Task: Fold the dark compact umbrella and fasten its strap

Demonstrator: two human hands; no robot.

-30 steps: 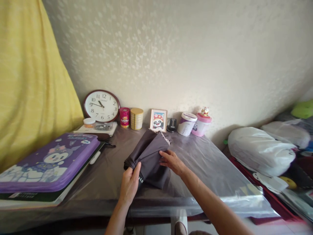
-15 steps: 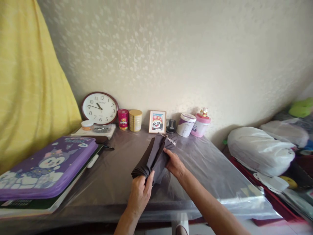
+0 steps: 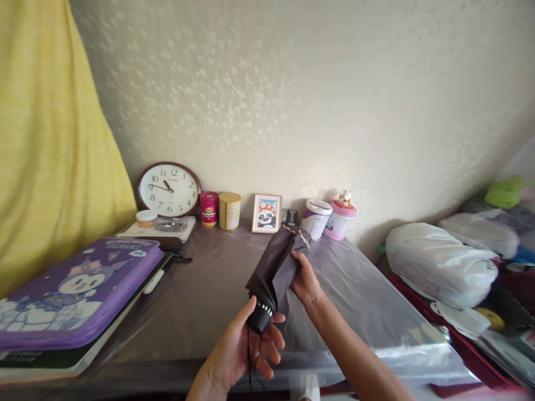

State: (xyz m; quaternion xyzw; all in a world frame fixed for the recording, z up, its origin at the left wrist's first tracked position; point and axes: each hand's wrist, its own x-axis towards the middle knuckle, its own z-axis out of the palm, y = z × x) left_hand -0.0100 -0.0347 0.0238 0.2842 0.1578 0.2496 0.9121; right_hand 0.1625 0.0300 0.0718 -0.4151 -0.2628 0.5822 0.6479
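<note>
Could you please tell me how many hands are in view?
2: the left hand at the handle of the folded umbrella, and the right hand on its canopy.

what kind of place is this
Probably a room in a home, perhaps a desk corner: a yellow fabric curtain hangs beside a plastic-covered grey table holding a flat purple cartoon-printed case and a light-brown rectangular picture frame.

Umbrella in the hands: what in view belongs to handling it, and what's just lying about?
Belongs:
- dark umbrella
- its black handle
- right hand, gripping the folded cloth
- left hand, at the handle

Lying about:
- clock
- pink tin
- yellow-lidded tin
- panda picture
- pink-lidded tub
- purple case
- white bag
</note>
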